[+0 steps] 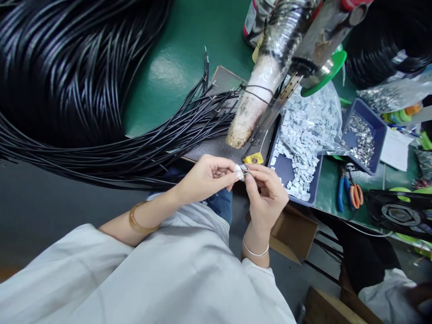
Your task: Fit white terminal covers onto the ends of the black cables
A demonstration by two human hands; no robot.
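**Both hands pinch a small, silvery piece (245,171)**

The left hand (203,178) and right hand (269,192) meet fingertip to fingertip, gripping the piece between them, just in front of a yellow block (253,159). Right of it, a dark-blue plastic tray (316,194) holds pale, flat rectangular pieces (299,173); thin black cables (162,141) lie left.

Workbench and floor

A glossy green workbench (165,67) reflects pale light at far left. Grey floor (40,198) shows at near left; one cardboard box (293,231) lies below the bench's near edge, another (330,308) at near right.
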